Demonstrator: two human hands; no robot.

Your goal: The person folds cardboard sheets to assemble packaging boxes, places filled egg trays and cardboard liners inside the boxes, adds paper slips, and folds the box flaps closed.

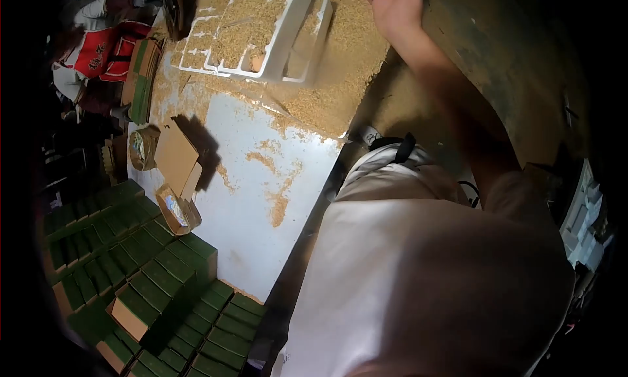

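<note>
At the top edge of the head view is my right hand (398, 10), bare, with its fingers bent and partly cut off by the frame. It hangs to the right of the husk-covered end of the table, and nothing shows in it. White plastic trays (288, 33) with divided compartments are the nearest things to it. Loose straw-coloured husks (258, 17) fill and cover them. A rounded orange-brown thing (256, 61) shows in a tray's near corner; its kind is unclear. My left hand is out of view.
A white tabletop (242, 148) carries scattered husks. An open cardboard box (176, 151) stands between two round-ended containers (178, 210). Rows of green boxes (160, 279) fill the lower left. Flattened green-brown cartons (140, 82) stand near a person in red and white (98, 53).
</note>
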